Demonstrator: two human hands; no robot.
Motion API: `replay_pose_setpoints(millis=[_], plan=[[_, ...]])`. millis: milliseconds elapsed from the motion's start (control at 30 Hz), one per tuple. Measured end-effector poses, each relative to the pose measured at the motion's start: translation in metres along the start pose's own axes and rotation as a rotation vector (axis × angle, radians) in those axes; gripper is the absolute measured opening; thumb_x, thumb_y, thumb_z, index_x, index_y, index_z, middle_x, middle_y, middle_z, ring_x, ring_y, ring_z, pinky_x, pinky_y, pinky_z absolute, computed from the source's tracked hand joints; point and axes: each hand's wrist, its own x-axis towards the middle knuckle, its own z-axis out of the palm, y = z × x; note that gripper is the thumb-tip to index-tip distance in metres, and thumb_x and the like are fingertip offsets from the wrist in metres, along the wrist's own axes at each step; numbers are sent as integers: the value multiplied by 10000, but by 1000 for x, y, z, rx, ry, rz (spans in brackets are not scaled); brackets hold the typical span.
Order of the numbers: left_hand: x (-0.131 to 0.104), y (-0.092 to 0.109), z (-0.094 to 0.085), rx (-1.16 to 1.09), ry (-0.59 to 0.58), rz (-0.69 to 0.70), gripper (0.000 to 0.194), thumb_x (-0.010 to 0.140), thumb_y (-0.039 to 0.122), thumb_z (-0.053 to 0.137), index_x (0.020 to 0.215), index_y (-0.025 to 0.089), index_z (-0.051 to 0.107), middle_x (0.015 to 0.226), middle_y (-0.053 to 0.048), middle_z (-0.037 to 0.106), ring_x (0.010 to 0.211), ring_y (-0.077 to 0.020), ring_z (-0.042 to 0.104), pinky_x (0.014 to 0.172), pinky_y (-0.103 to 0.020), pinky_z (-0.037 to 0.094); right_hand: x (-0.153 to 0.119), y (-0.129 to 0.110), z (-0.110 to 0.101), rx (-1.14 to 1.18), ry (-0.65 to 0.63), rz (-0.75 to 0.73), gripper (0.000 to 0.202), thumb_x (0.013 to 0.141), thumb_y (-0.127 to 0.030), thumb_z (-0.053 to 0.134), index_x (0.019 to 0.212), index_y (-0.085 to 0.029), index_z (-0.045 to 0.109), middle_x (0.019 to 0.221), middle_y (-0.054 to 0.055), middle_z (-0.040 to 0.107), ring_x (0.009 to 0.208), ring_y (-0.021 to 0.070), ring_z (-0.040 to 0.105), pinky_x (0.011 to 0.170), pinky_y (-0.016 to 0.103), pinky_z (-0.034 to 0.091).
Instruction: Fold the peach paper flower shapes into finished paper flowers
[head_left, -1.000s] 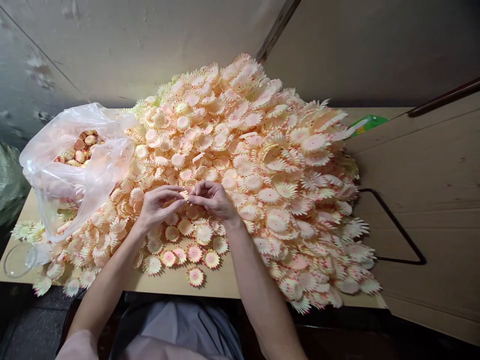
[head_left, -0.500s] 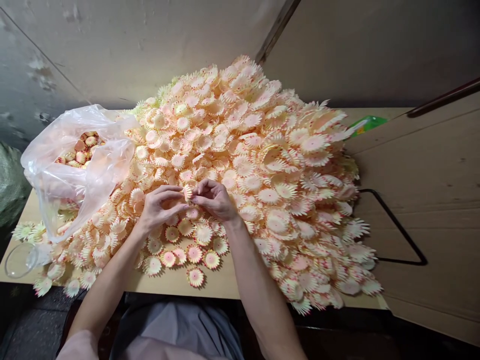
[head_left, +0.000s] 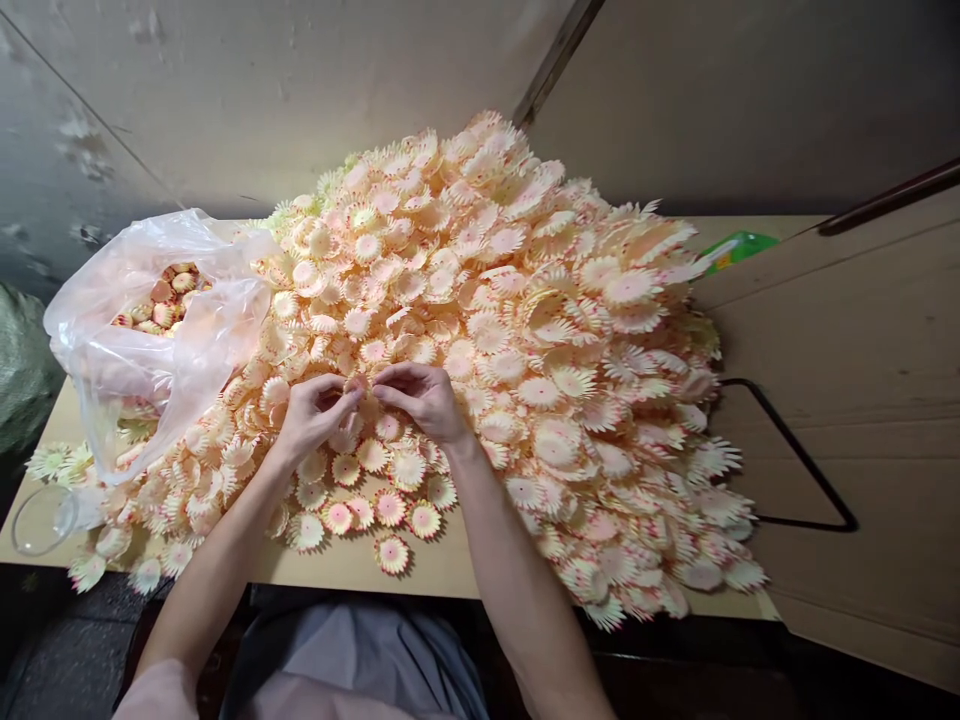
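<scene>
A large heap of pale pink and cream flower-shaped pieces (head_left: 487, 270) with red-tipped petals covers much of the wooden table. Over its front middle, my left hand (head_left: 319, 410) pinches a small pink petal piece (head_left: 357, 384) between thumb and fingers. My right hand (head_left: 422, 398) is close beside it, thumb and fingertips pressed together at the right side of that piece; its fingertips are too small to make out fully. Several loose flower pieces (head_left: 390, 507) lie flat on the table below my hands.
An open clear plastic bag (head_left: 217, 325) of small curled pieces (head_left: 163, 302) stands at the left. A clear round lid or cup (head_left: 43, 520) is at the table's left edge. Cardboard (head_left: 862, 430), a black metal bar (head_left: 802, 455) and a green packet (head_left: 742, 247) are at the right.
The small flower piece has turned between my fingertips and moved slightly left. My right hand has shifted slightly left, and its fingers have straightened a little.
</scene>
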Motion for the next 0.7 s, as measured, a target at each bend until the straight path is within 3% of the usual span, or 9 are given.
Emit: replay_pose_setpoints(millis=[100,167,233,367,500,600,700], plan=[[0,0,-1,64,53,60,323,792,407,764,981,150,708,824,-39,722,590,-97,613,555,-207,507,-2,0,1,-60,-70,23,205,694,-338,851,827,-203,774,809,25,756,702,146,678,687,280,572],[0,0,-1,95,58,88,290,786,411,771,906,151,728,827,-49,739,652,-119,654,616,-223,540,-3,1,0,-66,-86,22,200,701,-335,848,832,-202,775,815,24,757,713,144,682,702,276,570],[0,-1,-1,80,61,81,288,774,431,775,819,149,739,788,-53,746,681,-142,682,650,-245,562,-3,1,-1,-55,-64,19,201,690,-337,856,812,-203,770,798,20,755,706,142,680,712,277,571],[1,-3,-1,58,56,40,311,765,427,784,923,159,764,845,-60,766,712,-161,704,676,-270,578,0,1,-2,-26,-1,5,215,670,-345,867,786,-203,756,779,18,754,698,146,677,715,286,575],[4,-4,-3,136,15,143,222,838,376,729,909,172,778,893,-77,737,809,-158,686,747,-267,560,1,3,-2,13,18,20,209,669,-331,870,781,-205,747,774,7,746,687,132,666,691,264,567],[5,-5,-3,169,14,203,219,882,351,681,1006,203,784,967,-91,685,865,-152,659,733,-250,552,1,5,-2,38,16,25,200,678,-311,866,794,-203,744,773,2,739,672,119,656,663,245,557],[4,-6,-3,105,17,169,269,840,350,728,1061,206,775,930,-80,685,800,-138,662,691,-240,562,1,5,-3,39,17,22,206,683,-316,863,802,-202,739,770,2,736,656,119,654,658,252,561]])
